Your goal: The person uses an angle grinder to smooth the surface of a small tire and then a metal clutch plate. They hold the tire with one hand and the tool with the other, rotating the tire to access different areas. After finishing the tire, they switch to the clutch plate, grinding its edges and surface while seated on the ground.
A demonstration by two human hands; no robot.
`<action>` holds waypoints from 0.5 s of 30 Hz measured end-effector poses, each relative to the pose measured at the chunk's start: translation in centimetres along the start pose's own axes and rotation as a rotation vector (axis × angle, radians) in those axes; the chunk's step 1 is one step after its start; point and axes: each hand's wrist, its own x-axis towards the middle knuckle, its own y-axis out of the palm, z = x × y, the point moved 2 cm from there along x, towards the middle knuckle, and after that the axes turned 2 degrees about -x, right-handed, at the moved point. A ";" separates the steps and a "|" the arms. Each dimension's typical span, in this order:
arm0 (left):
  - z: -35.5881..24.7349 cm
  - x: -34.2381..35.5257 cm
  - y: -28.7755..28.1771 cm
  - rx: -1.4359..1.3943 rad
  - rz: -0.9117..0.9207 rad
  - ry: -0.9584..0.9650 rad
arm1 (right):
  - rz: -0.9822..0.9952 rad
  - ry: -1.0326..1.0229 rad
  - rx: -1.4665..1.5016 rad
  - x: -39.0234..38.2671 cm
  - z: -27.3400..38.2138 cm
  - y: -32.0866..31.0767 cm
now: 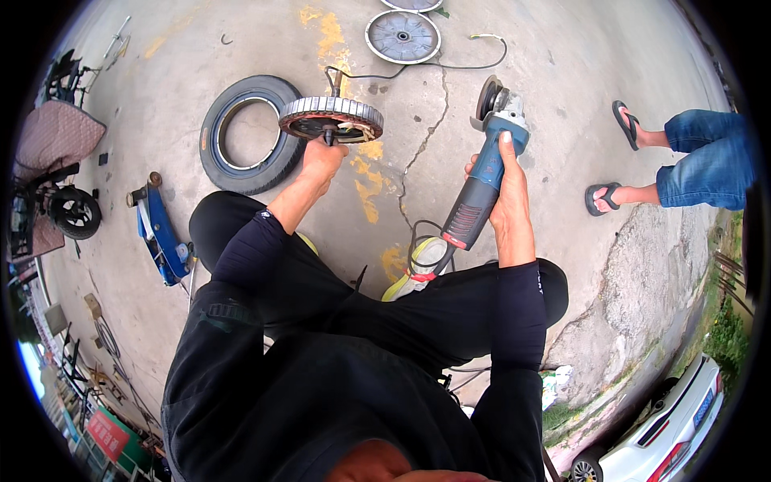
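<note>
My left hand point(323, 161) is closed around the near end of the axle of a hub motor stator point(331, 119). This round core has a ring of metal teeth at its edge and wires near its middle; a black cable runs from its far axle end. In my right hand point(507, 189) is a blue and black angle grinder point(486, 173), gripped round its body with the thumb on top. Its disc end points away from me, to the right of the stator and apart from it. The grinder's cord drops toward my shoe point(426, 261).
A tyre on a rim point(213, 153) lies just left of the stator. Two round metal hub covers point(403, 37) lie ahead. A blue floor jack point(161, 233) stands at left, near a scooter wheel point(75, 213). On the right a person in sandals point(626, 124) stands; a white car point(666, 430) is lower right.
</note>
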 end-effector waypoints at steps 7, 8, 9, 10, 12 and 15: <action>1.3 0.5 -0.3 0.371 -0.035 0.027 | -0.050 0.092 -0.026 0.8 -0.9 0.5; 3.1 2.0 -0.1 0.426 0.012 0.067 | -0.060 0.064 -0.042 0.8 -1.0 0.7; 3.2 2.3 -0.1 0.519 0.013 0.078 | -0.047 0.070 -0.018 0.7 -0.8 1.2; 3.2 2.5 0.2 0.613 0.015 0.089 | -0.036 0.077 0.007 0.6 -0.4 1.6; 3.0 2.5 0.7 0.762 0.058 0.123 | -0.011 0.074 0.059 0.5 0.2 2.2; 1.4 2.1 1.9 0.802 0.120 0.116 | 0.008 0.057 0.155 0.5 0.9 2.8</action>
